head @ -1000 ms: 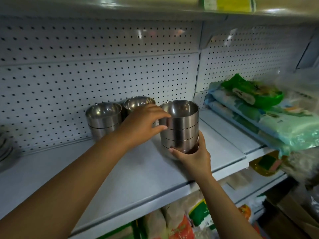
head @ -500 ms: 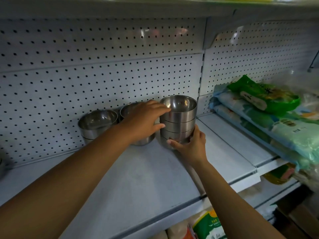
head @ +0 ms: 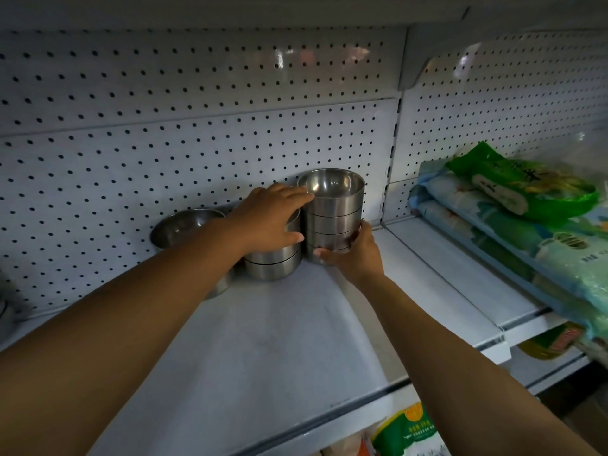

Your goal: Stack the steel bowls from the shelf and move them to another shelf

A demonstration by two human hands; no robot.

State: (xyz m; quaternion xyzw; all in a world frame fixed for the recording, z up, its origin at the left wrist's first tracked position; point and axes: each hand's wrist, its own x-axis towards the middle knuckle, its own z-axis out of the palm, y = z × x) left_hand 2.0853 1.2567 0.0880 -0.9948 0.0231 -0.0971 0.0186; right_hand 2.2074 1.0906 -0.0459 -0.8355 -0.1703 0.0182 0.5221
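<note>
A tall stack of steel bowls point(head: 334, 213) stands at the back of the grey shelf point(head: 279, 330), close to the pegboard wall. My right hand point(head: 353, 253) cups the stack's base from the front right. My left hand point(head: 273, 218) holds the stack's left side near the rim, fingers on the top bowl. Under my left hand sits a shorter stack of bowls point(head: 273, 263). Further left stands another steel bowl point(head: 184, 227), partly hidden by my left forearm.
Bags of rice in green and pale blue packaging point(head: 526, 205) lie on the neighbouring shelf to the right. A white pegboard point(head: 164, 153) backs the shelf. More packaged goods point(head: 408, 432) show on the shelf below. A shelf bracket point(head: 414, 70) hangs at the upper right.
Both hands have carried the tall stack from near the shelf's front back toward the pegboard, beside the shorter stack. The view has moved closer to the shelf.
</note>
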